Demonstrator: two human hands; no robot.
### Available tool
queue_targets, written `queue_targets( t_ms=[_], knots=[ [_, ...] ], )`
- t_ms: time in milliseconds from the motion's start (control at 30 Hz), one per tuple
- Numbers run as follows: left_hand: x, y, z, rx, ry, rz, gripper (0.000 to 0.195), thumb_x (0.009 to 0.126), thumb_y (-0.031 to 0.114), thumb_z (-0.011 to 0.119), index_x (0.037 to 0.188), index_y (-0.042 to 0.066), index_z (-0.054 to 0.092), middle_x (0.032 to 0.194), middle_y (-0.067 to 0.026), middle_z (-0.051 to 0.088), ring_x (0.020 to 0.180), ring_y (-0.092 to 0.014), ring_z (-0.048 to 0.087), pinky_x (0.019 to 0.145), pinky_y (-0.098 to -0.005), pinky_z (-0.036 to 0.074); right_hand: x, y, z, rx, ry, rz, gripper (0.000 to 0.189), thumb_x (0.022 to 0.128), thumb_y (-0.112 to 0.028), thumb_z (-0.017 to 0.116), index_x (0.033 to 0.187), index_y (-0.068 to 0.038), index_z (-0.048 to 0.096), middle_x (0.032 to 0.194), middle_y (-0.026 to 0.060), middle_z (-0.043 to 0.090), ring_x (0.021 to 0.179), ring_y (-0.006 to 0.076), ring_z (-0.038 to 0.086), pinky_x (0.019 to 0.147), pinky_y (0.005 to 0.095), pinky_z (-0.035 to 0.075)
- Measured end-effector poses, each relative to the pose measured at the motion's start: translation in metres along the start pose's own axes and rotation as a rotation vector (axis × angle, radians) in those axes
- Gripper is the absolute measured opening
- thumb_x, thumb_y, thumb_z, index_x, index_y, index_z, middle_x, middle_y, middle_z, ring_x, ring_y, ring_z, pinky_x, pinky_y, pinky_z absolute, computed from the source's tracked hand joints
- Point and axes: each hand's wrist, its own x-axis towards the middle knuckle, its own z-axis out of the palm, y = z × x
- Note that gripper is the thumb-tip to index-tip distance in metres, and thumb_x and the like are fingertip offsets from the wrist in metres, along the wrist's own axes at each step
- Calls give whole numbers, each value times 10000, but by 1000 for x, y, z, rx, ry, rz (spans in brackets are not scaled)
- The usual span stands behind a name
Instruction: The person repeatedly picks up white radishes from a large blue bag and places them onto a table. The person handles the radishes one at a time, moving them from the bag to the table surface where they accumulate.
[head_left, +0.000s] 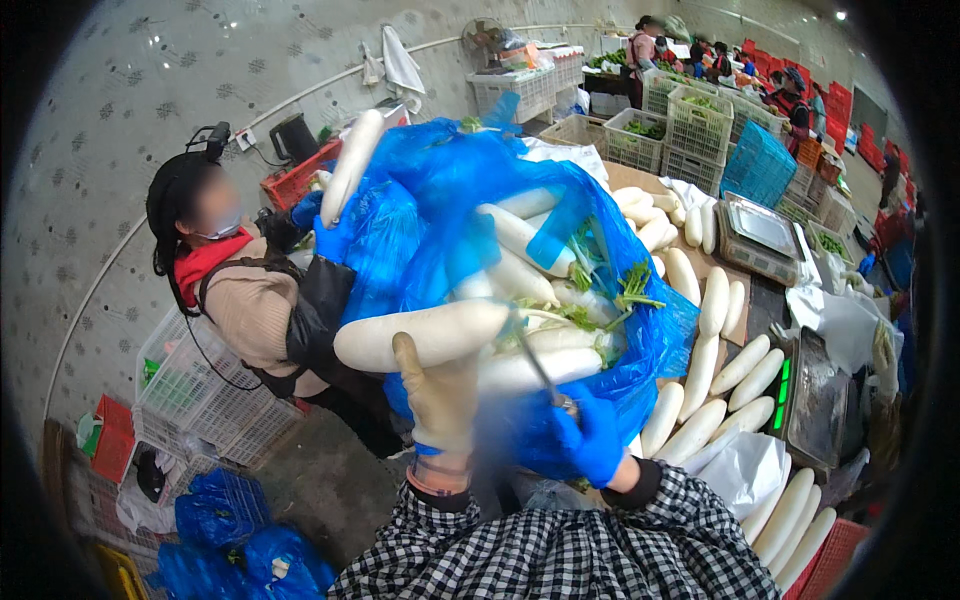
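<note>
My left hand (437, 390), in a pale work glove, grips a white daikon radish (420, 335) from below, its stem end pointing right. In my right hand (589, 435), gloved in blue, is the handle of a knife (537, 362); its blade reaches up to the radish's leafy end. A large blue plastic bag (637, 330) lies open beyond my hands, with several daikons (544, 367) and green leaf stubs (634, 286) inside. A blurred spot hides part of the area between my hands.
At the left a masked co-worker (247, 277) holds another daikon (352, 165). More daikons (694, 431) lie on the table at right, beside a scale (814, 397) and a second scale (759, 229). Plastic crates (697, 124) are stacked behind; blue bags (225, 510) and crates stand lower left.
</note>
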Motion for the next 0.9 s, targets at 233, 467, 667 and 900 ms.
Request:
queue_targets(
  t_ms=[233,467,667,900],
  knots=[
    [-3,-3,6,-53,37,-44,611,890,501,646,1288,60,503,1269,-137,576,1200,-309,535,1063,-517,407,1,8,13,-72,-66,123,151,950,-157,577,1011,-24,614,660,178,562,531,264,542,511,357,394],
    [-2,-9,9,-70,118,-132,595,857,499,694,1249,79,539,1245,-130,599,1195,-322,549,1000,-555,479,71,9,10,148,-147,250,318,1031,-298,440,1008,-47,635,666,57,545,540,126,495,512,296,399],
    [0,-5,-2,183,-7,-77,571,899,526,626,1251,86,539,1270,-126,595,1198,-318,558,1014,-511,475,88,31,-9,349,-179,556,353,983,-365,550,1142,-60,628,753,14,593,481,98,480,425,243,379],
    [-8,-18,11,521,-51,128,676,968,590,450,1434,104,387,1318,-134,545,1177,-301,560,1006,-481,456,58,25,-6,300,-74,155,579,770,-146,793,1295,-29,579,863,3,639,697,57,571,599,187,452]
  ],
)
